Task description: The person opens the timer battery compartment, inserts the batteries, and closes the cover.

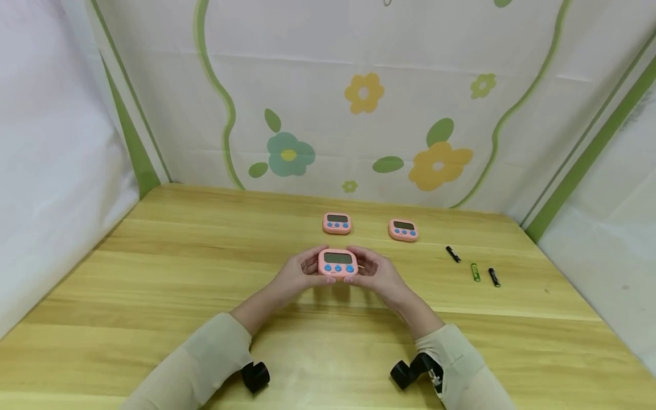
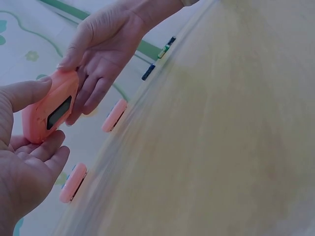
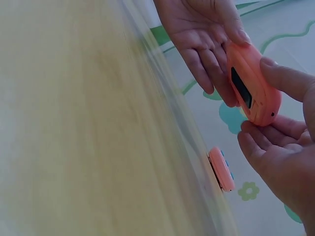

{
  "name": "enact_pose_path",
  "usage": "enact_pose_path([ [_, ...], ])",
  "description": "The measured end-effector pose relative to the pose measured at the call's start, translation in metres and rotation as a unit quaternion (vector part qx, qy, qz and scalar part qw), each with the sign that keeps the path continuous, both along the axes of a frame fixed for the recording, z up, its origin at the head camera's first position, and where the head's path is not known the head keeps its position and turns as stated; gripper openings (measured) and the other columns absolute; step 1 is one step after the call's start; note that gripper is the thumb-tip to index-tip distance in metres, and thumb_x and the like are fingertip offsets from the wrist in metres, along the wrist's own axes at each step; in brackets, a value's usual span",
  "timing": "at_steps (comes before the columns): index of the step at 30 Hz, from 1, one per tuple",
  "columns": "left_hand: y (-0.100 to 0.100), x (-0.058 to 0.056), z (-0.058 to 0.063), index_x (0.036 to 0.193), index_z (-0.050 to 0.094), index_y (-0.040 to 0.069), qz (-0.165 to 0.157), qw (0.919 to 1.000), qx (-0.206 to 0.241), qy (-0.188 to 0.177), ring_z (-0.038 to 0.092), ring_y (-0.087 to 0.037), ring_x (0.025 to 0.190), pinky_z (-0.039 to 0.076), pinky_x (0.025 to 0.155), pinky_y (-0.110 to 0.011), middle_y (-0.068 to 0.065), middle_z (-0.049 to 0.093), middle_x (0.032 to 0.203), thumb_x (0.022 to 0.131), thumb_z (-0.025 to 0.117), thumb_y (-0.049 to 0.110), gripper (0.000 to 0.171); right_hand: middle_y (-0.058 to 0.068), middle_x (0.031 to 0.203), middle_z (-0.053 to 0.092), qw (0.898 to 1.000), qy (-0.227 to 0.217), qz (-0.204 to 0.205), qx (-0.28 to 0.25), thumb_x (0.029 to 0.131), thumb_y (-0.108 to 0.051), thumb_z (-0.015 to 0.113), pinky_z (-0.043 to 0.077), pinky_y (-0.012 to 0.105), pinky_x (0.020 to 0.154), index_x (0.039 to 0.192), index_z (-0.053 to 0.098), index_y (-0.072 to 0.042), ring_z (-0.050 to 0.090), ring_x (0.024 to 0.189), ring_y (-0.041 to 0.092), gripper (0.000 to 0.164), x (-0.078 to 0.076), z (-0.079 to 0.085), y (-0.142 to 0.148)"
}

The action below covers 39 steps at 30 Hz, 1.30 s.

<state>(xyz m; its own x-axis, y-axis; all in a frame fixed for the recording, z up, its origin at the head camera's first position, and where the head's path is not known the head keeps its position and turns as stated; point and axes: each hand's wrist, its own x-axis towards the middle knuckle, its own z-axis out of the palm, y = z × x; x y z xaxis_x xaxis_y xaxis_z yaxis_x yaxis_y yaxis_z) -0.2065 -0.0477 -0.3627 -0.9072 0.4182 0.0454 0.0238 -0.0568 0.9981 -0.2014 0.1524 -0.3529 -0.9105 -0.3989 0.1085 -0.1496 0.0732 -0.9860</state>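
Both hands hold one pink digital timer [image 1: 338,263] above the wooden table, its grey screen and three blue buttons turned up toward the head view. My left hand [image 1: 302,270] grips its left end, thumb at the front edge and fingers behind. On the opposite end, my right hand [image 1: 378,274] pinches it the same way. A dark rectangular patch shows on the underside of the timer [image 2: 51,108] in the left wrist view, and the right wrist view shows that side of the timer [image 3: 252,84] too.
Two more pink timers lie farther back, one timer [image 1: 337,223] behind the hands and another timer [image 1: 403,230] to its right. At the right are a black battery [image 1: 453,254], a green battery [image 1: 475,272] and another black battery [image 1: 494,277]. A flowered curtain [image 1: 318,114] hangs behind the table [image 1: 154,273].
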Motion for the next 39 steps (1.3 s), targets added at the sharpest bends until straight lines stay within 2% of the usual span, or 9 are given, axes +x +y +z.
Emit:
enact_pose_path([
  [4,0.0002,-0.0014,-0.0011,0.134,0.029,0.003,0.003,1.0,-0.002,-0.001,0.038,-0.019,0.115,0.038,0.087,-0.023,-0.012,0.035,0.131,0.073,0.068,0.005,0.072,0.016,0.123,0.043,1.0,0.008,-0.007,-0.008,0.073,-0.005,0.068,0.036,0.027,0.09,0.126,0.04,0.001,0.041,0.112,0.023,0.061,0.0003,0.0002,-0.0009],
  [9,0.0002,-0.0016,-0.001,0.132,0.03,0.003,0.02,0.9998,0.006,-0.003,0.039,-0.018,0.114,0.037,0.087,-0.022,-0.011,0.038,0.129,0.073,0.069,0.008,0.071,0.017,0.12,0.046,1.0,-0.003,-0.015,-0.006,0.074,-0.005,0.067,0.041,0.027,0.085,0.123,0.043,0.002,0.045,0.109,0.023,0.055,-0.001,-0.0008,-0.0017],
  [17,-0.0014,0.0001,-0.0005,0.131,0.033,0.003,0.006,0.9997,0.023,0.01,0.043,-0.017,0.111,0.04,0.085,-0.025,-0.008,0.044,0.124,0.075,0.067,0.018,0.067,0.012,0.112,0.053,0.998,-0.008,-0.054,0.038,0.077,-0.019,0.065,0.045,0.029,0.08,0.115,0.054,0.0,0.051,0.099,0.021,0.043,-0.0008,-0.0017,-0.0015],
  [22,-0.0006,0.0009,0.0005,0.129,0.038,0.005,0.032,0.9992,-0.003,0.025,0.045,-0.018,0.108,0.04,0.085,-0.024,-0.008,0.047,0.119,0.079,0.063,0.016,0.057,0.011,0.109,0.056,0.997,0.005,-0.066,0.037,0.077,-0.02,0.066,0.046,0.029,0.078,0.112,0.056,0.0,0.052,0.097,0.021,0.042,0.0,-0.0015,-0.0021],
  [28,-0.0009,0.0003,-0.0014,0.128,0.04,0.002,0.044,0.9982,-0.008,0.041,0.049,-0.02,0.102,0.042,0.084,-0.025,-0.011,0.05,0.113,0.082,0.059,0.01,0.05,0.018,0.108,0.054,0.999,0.018,-0.045,-0.004,0.079,-0.011,0.063,0.045,0.029,0.08,0.122,0.044,0.004,0.052,0.097,0.024,0.049,-0.001,-0.0028,-0.0038],
  [32,-0.0007,0.0011,-0.0023,0.129,0.039,0.002,0.045,0.9976,-0.005,0.052,0.051,-0.022,0.097,0.044,0.081,-0.026,-0.014,0.051,0.109,0.082,0.057,0.002,0.05,0.021,0.106,0.054,0.999,0.022,-0.039,-0.026,0.08,-0.007,0.061,0.046,0.031,0.079,0.125,0.042,0.001,0.054,0.094,0.024,0.049,-0.0011,-0.0029,-0.0036],
  [36,0.0005,0.0013,-0.0046,0.131,0.036,0.006,0.047,0.9975,-0.002,0.052,0.051,-0.024,0.094,0.045,0.079,-0.028,-0.014,0.05,0.11,0.08,0.056,-0.005,0.056,0.022,0.103,0.054,0.999,0.023,-0.031,-0.037,0.081,-0.006,0.059,0.047,0.033,0.077,0.126,0.041,-0.001,0.056,0.09,0.022,0.048,-0.0007,-0.0034,-0.0029],
  [39,0.002,0.0009,-0.0061,0.132,0.036,0.01,0.054,0.9974,-0.01,0.047,0.05,-0.023,0.092,0.046,0.077,-0.029,-0.012,0.049,0.113,0.08,0.057,-0.003,0.058,0.022,0.101,0.055,0.998,0.019,-0.022,-0.05,0.083,-0.003,0.056,0.047,0.035,0.076,0.128,0.038,-0.001,0.057,0.088,0.021,0.049,-0.0004,-0.0036,-0.0027],
])
